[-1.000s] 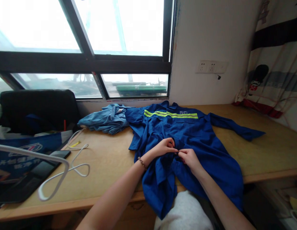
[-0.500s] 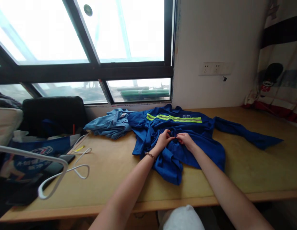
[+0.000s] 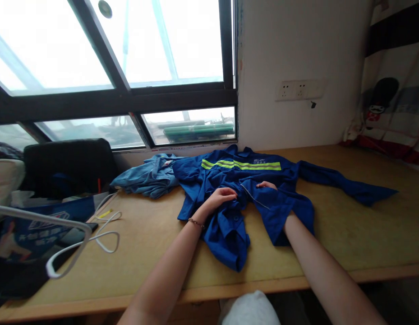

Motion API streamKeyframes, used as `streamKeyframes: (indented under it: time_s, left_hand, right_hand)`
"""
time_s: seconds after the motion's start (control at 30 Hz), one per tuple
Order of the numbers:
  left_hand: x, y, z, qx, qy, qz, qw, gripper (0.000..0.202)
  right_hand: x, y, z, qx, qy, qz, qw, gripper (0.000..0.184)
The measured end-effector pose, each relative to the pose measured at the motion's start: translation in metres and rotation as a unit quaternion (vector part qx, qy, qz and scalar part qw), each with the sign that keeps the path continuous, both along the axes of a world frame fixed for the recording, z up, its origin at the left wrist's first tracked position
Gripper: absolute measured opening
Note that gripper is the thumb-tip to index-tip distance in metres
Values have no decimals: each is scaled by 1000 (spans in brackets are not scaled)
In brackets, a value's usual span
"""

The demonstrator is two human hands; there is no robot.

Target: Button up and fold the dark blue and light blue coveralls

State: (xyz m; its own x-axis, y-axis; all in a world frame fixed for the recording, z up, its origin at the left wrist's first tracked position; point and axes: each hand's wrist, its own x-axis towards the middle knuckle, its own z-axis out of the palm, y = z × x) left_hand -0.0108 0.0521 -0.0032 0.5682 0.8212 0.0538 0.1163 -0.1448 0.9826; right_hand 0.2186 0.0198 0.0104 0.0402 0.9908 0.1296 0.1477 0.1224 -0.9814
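The blue jacket is lying spread on the worktop, probably so its front is facing me. My left hand is curling, fingers nearly together, above a button; I can't tell whether it's pinching cloth. My right hand is sitting under the loose flap, apparently propping it; the drape is hiding its grip.

Both hands are at a blue shirt on the table.
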Motion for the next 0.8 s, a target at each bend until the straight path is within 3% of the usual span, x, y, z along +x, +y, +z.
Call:
streamKeyframes:
  time_s: [0.13,0.2,0.37,0.5,0.7,0.8]
  left_hand:
    - [-10,-7,18,4,62,-71,995,30]
    - [-13,-7,24,9,80,-86,993,29]
    - [-13,-3,29,48,74,-14,996,31]
    - [-8,-10,30,105,56,51,992,33]
    - [-5,-33,17,211,86,137,964,29]
    - [-5,-39,12,241,100,173,950,26]
  right_hand:
    - [-13,-3,1,-18,43,21,999,23]
    - [-17,-5,4,-57,94,67,992,23]
    - [-27,-7,5,-125,191,213,950,26]
    - [-37,-5,-1,-107,196,203,953,28]
    - [-49,-9,-2,15,104,163,981,28]
    - [-52,-11,1,34,54,143,988,28]
